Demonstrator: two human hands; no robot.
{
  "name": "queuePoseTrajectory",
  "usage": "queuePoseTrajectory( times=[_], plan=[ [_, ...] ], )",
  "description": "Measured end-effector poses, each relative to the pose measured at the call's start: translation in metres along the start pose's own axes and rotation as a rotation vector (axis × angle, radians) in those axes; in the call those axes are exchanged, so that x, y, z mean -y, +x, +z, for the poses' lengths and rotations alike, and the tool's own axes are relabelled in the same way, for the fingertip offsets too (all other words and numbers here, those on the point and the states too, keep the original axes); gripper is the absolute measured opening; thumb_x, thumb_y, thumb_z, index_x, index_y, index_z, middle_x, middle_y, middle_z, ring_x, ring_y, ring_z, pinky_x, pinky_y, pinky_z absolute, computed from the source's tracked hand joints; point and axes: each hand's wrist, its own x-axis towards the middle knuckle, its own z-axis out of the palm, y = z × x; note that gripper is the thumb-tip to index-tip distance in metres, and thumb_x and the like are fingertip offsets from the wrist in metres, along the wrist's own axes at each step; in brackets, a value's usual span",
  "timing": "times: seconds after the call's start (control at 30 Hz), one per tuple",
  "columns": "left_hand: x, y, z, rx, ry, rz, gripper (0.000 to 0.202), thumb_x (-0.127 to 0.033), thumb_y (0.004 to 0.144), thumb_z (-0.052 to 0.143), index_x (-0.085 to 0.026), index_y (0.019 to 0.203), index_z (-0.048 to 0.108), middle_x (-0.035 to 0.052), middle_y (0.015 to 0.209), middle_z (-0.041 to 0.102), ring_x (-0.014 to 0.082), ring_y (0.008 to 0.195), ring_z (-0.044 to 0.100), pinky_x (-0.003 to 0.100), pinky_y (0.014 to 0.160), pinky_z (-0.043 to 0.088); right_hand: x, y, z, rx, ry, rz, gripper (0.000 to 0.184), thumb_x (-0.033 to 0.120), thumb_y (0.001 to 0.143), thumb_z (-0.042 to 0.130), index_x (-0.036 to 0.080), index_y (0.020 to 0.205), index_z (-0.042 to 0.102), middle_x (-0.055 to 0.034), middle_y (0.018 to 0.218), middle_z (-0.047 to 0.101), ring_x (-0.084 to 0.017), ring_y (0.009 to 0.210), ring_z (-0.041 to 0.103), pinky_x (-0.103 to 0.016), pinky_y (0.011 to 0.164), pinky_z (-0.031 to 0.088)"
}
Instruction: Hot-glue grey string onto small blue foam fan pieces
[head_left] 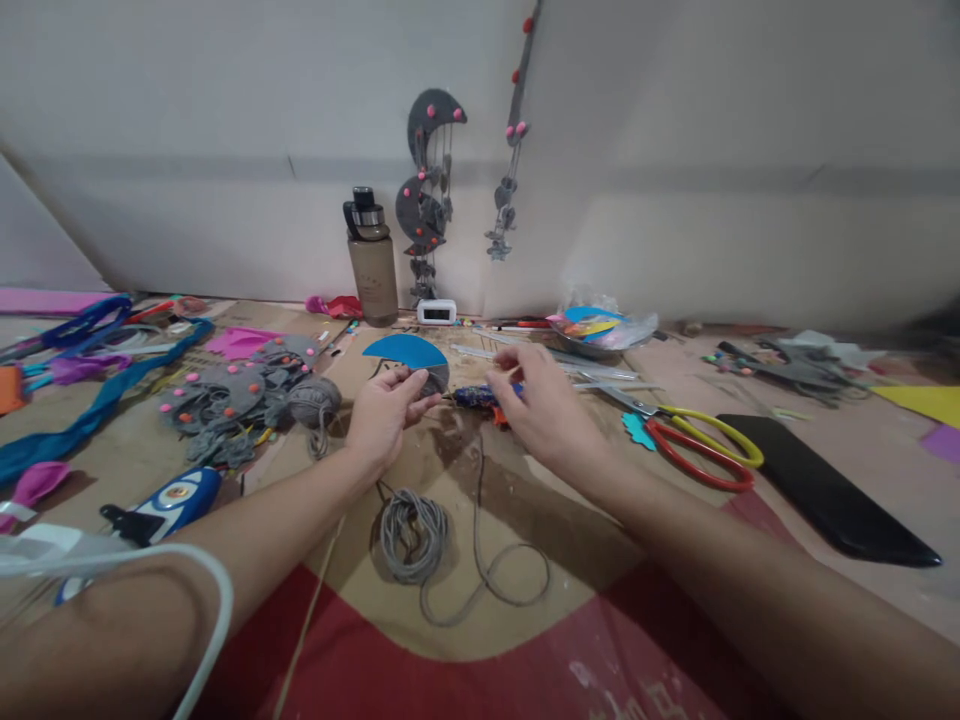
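Note:
My left hand [390,410] is closed on a blue half-circle foam piece [403,350] with a grey piece behind it, held just above the work surface. Fingers curled, my right hand [544,405] sits close to the right of it over a blue glue gun [476,397]; whether it grips the gun is unclear. A coil of grey cord [411,535] lies on the brown board in front of both hands, with a loose strand running up toward them.
Red and yellow scissors [701,445] and a black case [825,495] lie at the right. Grey felt pieces with pink dots [225,400] and a grey yarn ball [313,400] are at the left. A brown bottle [373,262] stands by the wall. A blue and white tool [169,500] lies near left.

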Motion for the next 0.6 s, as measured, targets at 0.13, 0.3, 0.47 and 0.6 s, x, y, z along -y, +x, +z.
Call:
queuePoseTrajectory(
  times=[0.13,0.3,0.47,0.6],
  plan=[
    [0.003,0.002,-0.001,-0.015,-0.028,-0.006,0.023,-0.023,0.061,0.076,-0.013,0.071,0.059,-0.0002,0.072,0.061,0.0074,0.06,0.059,0.024,0.064,0.057,-0.027,-0.011,-0.01,0.103,-0.329,0.091,0.034,0.047,0.084,0.044,0.017,0.08,0.057,-0.0129,0.088,0.057,-0.024,0.084,0.055,-0.037,0.075,0.041],
    [0.005,0.005,-0.003,-0.006,-0.057,-0.011,0.02,-0.02,0.061,0.075,-0.012,0.071,0.059,0.0008,0.071,0.063,0.0082,0.06,0.06,0.024,0.062,0.057,-0.039,-0.021,0.002,0.28,-0.399,0.222,0.05,0.06,0.08,0.043,0.013,0.09,0.058,-0.0188,0.088,0.06,-0.027,0.076,0.059,-0.035,0.063,0.04],
    [0.006,0.008,-0.004,-0.022,-0.085,-0.025,0.019,-0.017,0.062,0.074,-0.011,0.073,0.059,0.0046,0.078,0.066,0.0114,0.068,0.063,0.025,0.063,0.057,-0.036,-0.015,0.006,0.426,-0.296,0.214,0.024,0.038,0.079,0.052,0.015,0.082,0.059,-0.0142,0.079,0.064,-0.022,0.065,0.058,-0.03,0.056,0.036],
    [0.007,0.01,-0.005,-0.03,-0.101,-0.03,0.016,-0.015,0.064,0.072,-0.011,0.073,0.059,0.0054,0.077,0.066,0.012,0.069,0.064,0.025,0.063,0.057,-0.039,-0.014,0.005,0.38,-0.221,0.254,0.012,0.028,0.072,0.055,0.018,0.077,0.059,-0.0103,0.073,0.065,-0.018,0.057,0.056,-0.027,0.05,0.034]
  ],
)
